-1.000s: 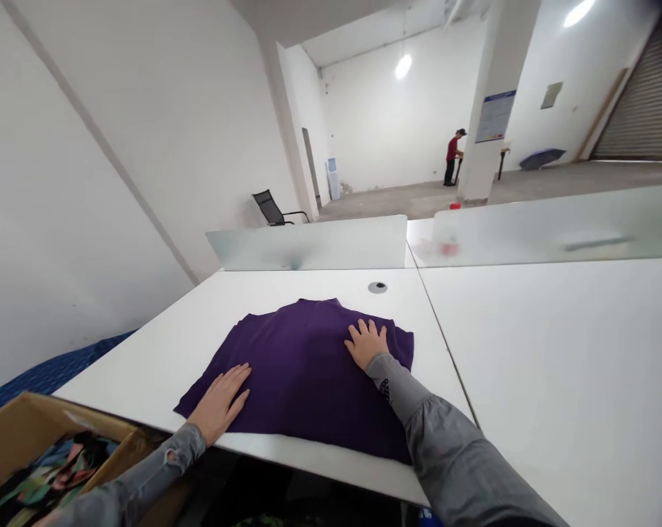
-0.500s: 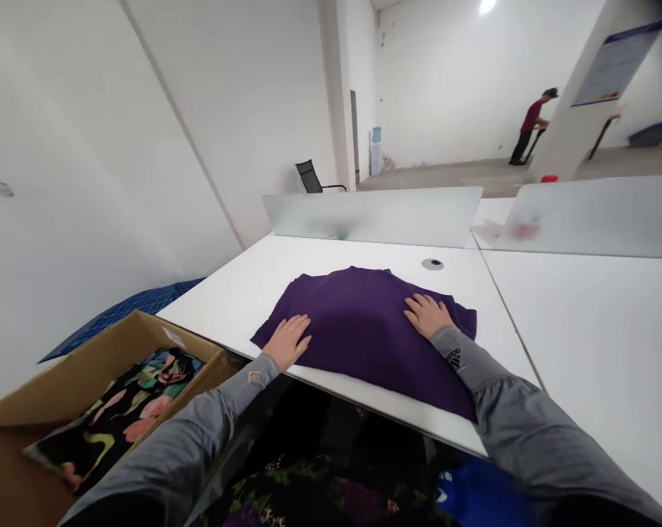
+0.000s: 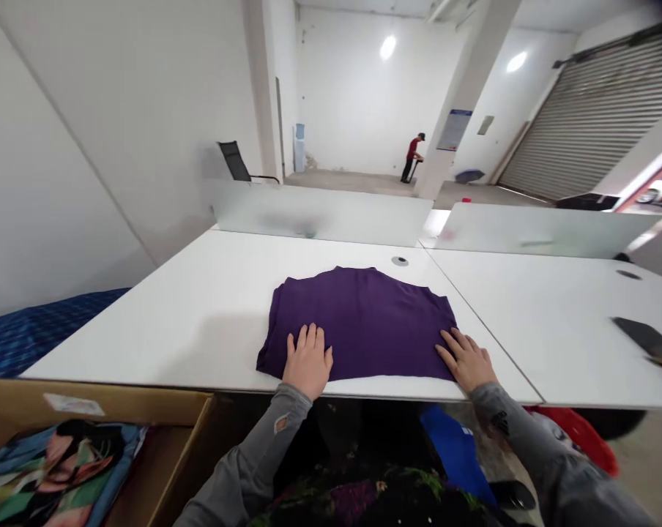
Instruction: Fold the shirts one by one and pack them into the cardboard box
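A folded purple garment [image 3: 364,318] lies flat on the white table [image 3: 199,307], close to its near edge. My left hand [image 3: 307,360] rests palm down on the garment's near left corner, fingers stretched out. My right hand [image 3: 466,359] lies flat on the near right corner, fingers spread. Both arms wear grey sleeves. Neither hand holds anything.
A cardboard box [image 3: 160,410] with colourful patterned fabric [image 3: 56,468] stands at the lower left. Frosted dividers [image 3: 320,212] run along the table's far edge. A dark flat object [image 3: 646,338] lies at the right. A person in red [image 3: 413,155] stands far off. A black chair [image 3: 237,162] is behind.
Both hands have slid toward me along the garment to its near corners. The view has swung right and the garment now lies squarer to me.
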`<state>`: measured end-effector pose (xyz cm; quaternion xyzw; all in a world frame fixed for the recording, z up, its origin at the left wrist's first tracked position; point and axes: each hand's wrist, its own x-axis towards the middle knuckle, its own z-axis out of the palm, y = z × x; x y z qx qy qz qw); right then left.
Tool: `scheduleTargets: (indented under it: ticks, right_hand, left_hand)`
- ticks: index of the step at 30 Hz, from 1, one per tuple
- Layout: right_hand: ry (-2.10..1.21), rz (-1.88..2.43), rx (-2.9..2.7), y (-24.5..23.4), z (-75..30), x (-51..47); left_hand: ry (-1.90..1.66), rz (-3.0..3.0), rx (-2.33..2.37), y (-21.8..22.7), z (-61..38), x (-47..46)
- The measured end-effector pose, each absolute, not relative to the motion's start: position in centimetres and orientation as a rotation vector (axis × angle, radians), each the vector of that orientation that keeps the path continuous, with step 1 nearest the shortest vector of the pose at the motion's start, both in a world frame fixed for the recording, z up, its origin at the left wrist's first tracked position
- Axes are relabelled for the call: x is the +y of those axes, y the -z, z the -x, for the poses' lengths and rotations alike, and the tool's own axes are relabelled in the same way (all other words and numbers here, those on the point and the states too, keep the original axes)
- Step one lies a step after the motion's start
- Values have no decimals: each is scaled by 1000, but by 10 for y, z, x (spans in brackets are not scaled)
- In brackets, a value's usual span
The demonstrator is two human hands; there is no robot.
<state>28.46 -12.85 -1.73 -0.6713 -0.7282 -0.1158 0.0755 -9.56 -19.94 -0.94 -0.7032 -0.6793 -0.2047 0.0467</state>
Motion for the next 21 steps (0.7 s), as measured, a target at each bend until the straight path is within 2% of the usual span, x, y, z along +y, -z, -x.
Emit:
scheduleTargets:
  ticks: [13,21]
  right_hand:
    - [136,2119,-2177,-3,-264,-146]
    - [221,2091,-2184,-2,-262,-151]
  left_hand:
    - [542,2187,-2000,16,103,-201]
    - [506,2193,-1995,20,107,-197]
